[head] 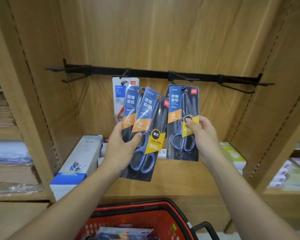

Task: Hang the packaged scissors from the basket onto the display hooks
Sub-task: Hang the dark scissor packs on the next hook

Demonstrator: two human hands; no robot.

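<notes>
Black display hooks (184, 77) stand just above two fanned scissors packs (145, 129) gripped by the left hand (119, 151) and one upright scissors pack (180, 108) pinched by the right hand (205, 137), over a red basket (163, 215).

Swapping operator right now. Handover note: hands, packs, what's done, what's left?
Left hand grips two dark scissors packs, fanned.
Right hand pinches a third pack just below the hook rail. I cannot tell whether it is hooked.
Done: one white pack hangs on a hook.
Left: the three in hand, plus at least one pack in the red basket.
</notes>
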